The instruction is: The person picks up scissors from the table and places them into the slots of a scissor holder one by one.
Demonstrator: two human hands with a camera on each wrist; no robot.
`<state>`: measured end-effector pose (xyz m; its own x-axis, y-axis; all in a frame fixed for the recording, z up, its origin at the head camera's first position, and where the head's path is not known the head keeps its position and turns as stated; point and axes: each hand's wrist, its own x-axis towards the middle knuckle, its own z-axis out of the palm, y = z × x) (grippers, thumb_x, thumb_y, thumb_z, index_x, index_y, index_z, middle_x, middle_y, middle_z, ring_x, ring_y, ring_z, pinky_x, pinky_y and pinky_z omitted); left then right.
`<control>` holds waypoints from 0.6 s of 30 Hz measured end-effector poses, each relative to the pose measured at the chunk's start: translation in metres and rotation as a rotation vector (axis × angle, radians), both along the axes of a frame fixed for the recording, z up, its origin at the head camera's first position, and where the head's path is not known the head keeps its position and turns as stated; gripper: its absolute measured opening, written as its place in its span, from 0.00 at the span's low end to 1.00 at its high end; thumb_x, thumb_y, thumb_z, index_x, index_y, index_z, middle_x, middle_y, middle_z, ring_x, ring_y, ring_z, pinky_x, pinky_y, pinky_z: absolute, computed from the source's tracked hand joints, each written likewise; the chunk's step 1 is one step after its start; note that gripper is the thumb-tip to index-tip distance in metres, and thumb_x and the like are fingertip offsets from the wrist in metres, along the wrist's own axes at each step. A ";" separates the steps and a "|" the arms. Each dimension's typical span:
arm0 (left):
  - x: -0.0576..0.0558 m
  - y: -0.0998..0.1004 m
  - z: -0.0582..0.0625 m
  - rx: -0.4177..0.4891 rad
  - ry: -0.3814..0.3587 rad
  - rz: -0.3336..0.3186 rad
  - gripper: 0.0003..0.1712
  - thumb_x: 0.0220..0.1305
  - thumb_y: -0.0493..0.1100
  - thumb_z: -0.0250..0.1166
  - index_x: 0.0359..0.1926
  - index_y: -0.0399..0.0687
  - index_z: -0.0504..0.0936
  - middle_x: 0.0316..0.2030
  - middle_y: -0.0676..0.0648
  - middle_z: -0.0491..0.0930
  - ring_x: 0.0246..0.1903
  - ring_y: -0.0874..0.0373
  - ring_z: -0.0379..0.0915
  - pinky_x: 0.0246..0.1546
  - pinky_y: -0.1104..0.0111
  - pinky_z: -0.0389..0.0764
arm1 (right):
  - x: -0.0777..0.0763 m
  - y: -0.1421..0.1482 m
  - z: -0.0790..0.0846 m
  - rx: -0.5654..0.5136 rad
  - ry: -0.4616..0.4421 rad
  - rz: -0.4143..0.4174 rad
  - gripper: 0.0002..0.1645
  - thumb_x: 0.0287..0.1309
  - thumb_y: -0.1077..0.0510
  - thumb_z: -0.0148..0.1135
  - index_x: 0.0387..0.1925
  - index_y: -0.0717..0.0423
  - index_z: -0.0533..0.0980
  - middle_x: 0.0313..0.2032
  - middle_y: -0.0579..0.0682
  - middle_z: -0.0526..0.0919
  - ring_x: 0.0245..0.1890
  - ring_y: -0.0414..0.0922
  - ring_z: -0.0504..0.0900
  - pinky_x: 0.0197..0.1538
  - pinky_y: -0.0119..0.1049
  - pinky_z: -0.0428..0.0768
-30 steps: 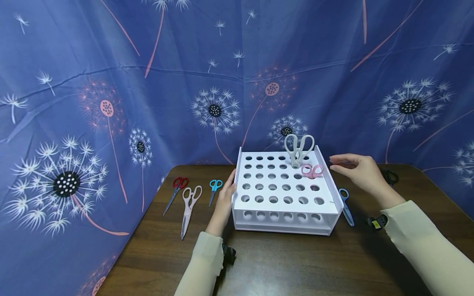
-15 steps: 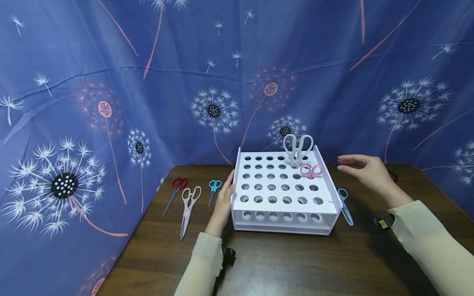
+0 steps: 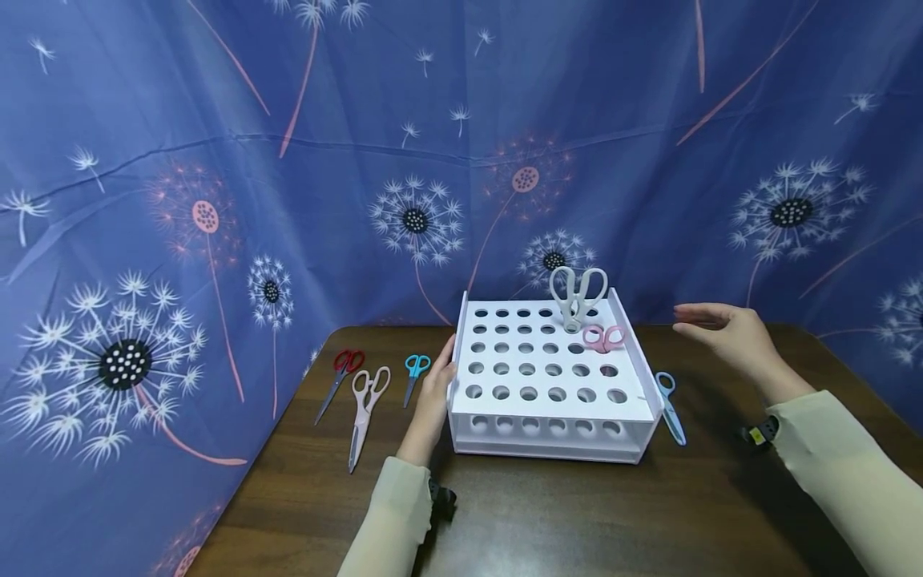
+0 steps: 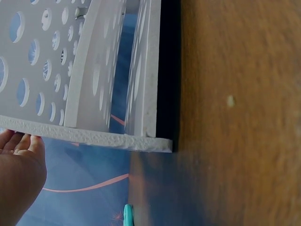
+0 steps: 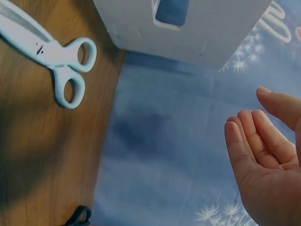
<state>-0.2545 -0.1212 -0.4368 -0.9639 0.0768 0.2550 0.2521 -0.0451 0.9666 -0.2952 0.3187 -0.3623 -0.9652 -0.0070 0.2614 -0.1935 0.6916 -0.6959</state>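
A white rack (image 3: 551,405) with rows of round holes stands on the table. My left hand (image 3: 433,397) rests against its left side panel, fingertips touching the panel's outer face in the left wrist view. White-handled scissors (image 3: 577,298) and pink-handled scissors (image 3: 604,339) stand in holes at the rack's back right, their blades mostly hidden. My right hand (image 3: 735,340) hovers right of the rack, holding nothing, with a gap between thumb and fingers. Light blue scissors (image 3: 671,409) lie on the table between rack and right hand.
Left of the rack lie red-handled scissors (image 3: 340,377), pale pink scissors (image 3: 365,413) and small turquoise-handled scissors (image 3: 415,375). A black handle (image 5: 81,216) shows at the bottom of the right wrist view. A blue dandelion-print cloth (image 3: 324,224) hangs behind the wooden table (image 3: 548,521).
My right hand has drawn away to the right from the rack, still holding nothing. The left hand and the scissors in the rack keep their places, while the head view has shifted slightly.
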 end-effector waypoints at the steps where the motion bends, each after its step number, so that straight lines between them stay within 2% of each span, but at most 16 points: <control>1: 0.000 0.000 0.000 0.001 0.001 -0.002 0.30 0.75 0.48 0.45 0.75 0.57 0.56 0.73 0.47 0.57 0.69 0.49 0.56 0.65 0.60 0.64 | -0.001 0.002 -0.001 0.001 -0.009 -0.009 0.38 0.55 0.36 0.64 0.58 0.58 0.77 0.50 0.50 0.85 0.34 0.14 0.70 0.35 0.16 0.72; 5: 0.000 0.000 0.000 0.001 0.000 0.001 0.30 0.75 0.47 0.44 0.75 0.56 0.55 0.73 0.46 0.58 0.69 0.48 0.57 0.64 0.60 0.64 | -0.005 0.010 -0.005 0.007 -0.022 -0.027 0.37 0.55 0.34 0.63 0.57 0.55 0.78 0.43 0.33 0.84 0.35 0.16 0.69 0.35 0.20 0.72; 9: 0.002 0.000 -0.002 -0.013 -0.015 0.007 0.30 0.76 0.46 0.43 0.76 0.54 0.54 0.73 0.45 0.58 0.67 0.47 0.59 0.61 0.64 0.67 | -0.009 0.018 -0.013 0.009 -0.026 -0.029 0.36 0.56 0.35 0.62 0.56 0.57 0.78 0.36 0.18 0.76 0.35 0.16 0.68 0.35 0.21 0.72; 13: 0.003 -0.001 -0.003 -0.020 0.004 -0.002 0.30 0.76 0.46 0.44 0.76 0.51 0.53 0.74 0.44 0.56 0.69 0.48 0.56 0.64 0.62 0.65 | -0.013 0.025 -0.017 0.002 -0.014 -0.040 0.37 0.56 0.36 0.63 0.57 0.58 0.77 0.34 0.14 0.73 0.35 0.16 0.67 0.33 0.21 0.72; 18: 0.001 -0.002 -0.001 -0.034 0.018 0.004 0.29 0.76 0.48 0.44 0.75 0.57 0.55 0.73 0.46 0.58 0.69 0.47 0.59 0.62 0.62 0.67 | -0.018 0.030 -0.013 -0.006 0.010 -0.053 0.38 0.55 0.34 0.63 0.57 0.58 0.77 0.34 0.13 0.73 0.35 0.15 0.67 0.32 0.21 0.72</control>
